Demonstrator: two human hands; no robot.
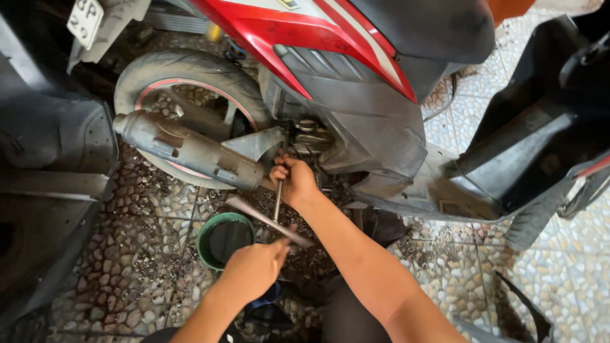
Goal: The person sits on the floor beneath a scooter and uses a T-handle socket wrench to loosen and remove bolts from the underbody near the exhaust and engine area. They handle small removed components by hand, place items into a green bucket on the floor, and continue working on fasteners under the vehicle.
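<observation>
From the head camera, a round green bowl (223, 240) sits on the pebble-patterned floor (140, 254) at about 7 o'clock from the picture's centre, just below the scooter's exhaust. It holds a dark, glossy liquid that fills much of it; nothing else shows inside.

The right hand (293, 181) is clenched around the upper end of a slim metal rod-like tool (277, 200), which stands nearly upright and reaches from the fist down toward the bowl's 1 o'clock side. The fist is pressed in under the engine area, just right of the exhaust's front end. The left hand (254, 267) is at 6 o'clock, its fingers closed on one end of a long flat grey metal bar (267, 221), which runs up and to the left, crossing the upright tool. Exactly how the fingers wrap it is hidden by the back of the hand.

The grey exhaust muffler (190, 149) is dusty and scuffed, lying across the rear wheel (184, 76), whose black tyre carries a red rim stripe. Above, at 12 o'clock, the scooter's body panel (305, 32) is red with grey lower plastic.

A white rectangular number plate (84, 20) hangs at 10 o'clock, in the top-left corner, tilted. A second black scooter (546, 140) stands at 3 o'clock.
</observation>
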